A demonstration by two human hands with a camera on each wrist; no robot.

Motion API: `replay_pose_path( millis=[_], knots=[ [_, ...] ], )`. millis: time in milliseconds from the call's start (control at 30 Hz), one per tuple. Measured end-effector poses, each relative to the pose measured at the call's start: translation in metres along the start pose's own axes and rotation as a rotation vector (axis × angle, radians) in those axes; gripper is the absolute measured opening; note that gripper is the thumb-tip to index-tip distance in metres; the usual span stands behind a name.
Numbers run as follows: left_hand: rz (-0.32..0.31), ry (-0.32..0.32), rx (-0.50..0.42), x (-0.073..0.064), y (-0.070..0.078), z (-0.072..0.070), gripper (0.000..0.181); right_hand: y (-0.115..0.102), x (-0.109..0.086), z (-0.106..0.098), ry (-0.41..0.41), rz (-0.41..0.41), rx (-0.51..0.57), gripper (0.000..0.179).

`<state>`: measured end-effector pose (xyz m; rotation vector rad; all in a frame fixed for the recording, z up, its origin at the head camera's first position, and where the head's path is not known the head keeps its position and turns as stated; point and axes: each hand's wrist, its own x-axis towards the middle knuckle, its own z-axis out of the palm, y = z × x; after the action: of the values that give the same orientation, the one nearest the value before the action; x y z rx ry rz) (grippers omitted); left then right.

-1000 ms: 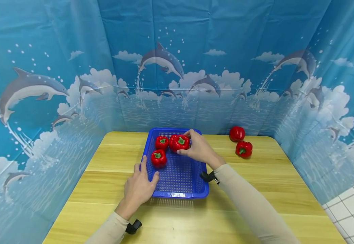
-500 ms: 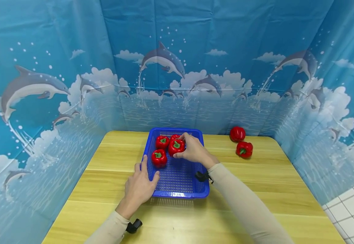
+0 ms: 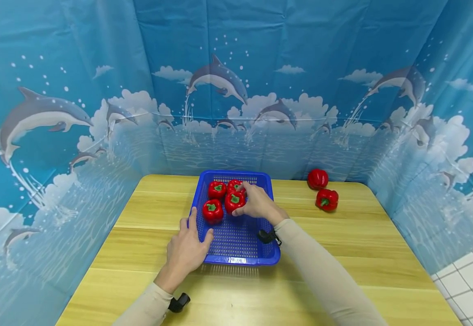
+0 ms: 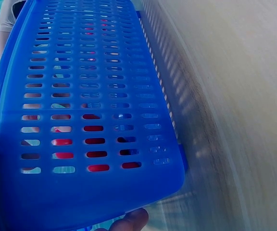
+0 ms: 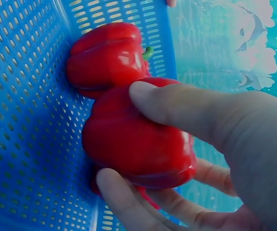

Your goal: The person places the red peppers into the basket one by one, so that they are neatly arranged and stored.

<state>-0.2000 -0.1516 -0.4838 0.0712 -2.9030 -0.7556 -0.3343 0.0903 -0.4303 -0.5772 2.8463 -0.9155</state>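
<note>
A blue plastic basket (image 3: 236, 261) stands on the table with several red bell peppers inside. My right hand (image 3: 258, 203) has its thumb and fingers around one red bell pepper (image 3: 234, 202), whose green stem points up. In the right wrist view the thumb lies on one side of that pepper (image 5: 138, 134), with fingers along the other. A front-left pepper (image 3: 212, 211), a back-left pepper (image 3: 217, 189) and a partly covered back pepper (image 3: 234, 184) surround it. My left hand (image 3: 187, 246) holds the basket's left side, thumb over the rim; a fingertip (image 4: 134, 220) shows under the basket corner.
Two more red bell peppers lie right of the basket: one pepper (image 3: 317, 179) near the back edge, another pepper (image 3: 327, 199) just in front of it. The wooden table (image 3: 342, 235) meets a blue dolphin curtain (image 3: 236, 149) behind and at both sides.
My right hand has brought its pepper left and slightly down into the basket, in front of the back pepper, which shows more. My left hand stays put.
</note>
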Motion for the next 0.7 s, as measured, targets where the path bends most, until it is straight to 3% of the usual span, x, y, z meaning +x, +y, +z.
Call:
replay_pose_path(
  millis=[500,700],
  knots=[
    [-0.003,-0.005,-0.002,0.000,0.000,0.000,0.097,0.004,0.004,0.009,-0.055,0.033,-0.034,0.074],
    [-0.006,-0.002,0.000,0.000,0.000,0.000,0.096,0.027,0.020,0.023,-0.083,-0.005,-0.028,0.073]
  ],
)
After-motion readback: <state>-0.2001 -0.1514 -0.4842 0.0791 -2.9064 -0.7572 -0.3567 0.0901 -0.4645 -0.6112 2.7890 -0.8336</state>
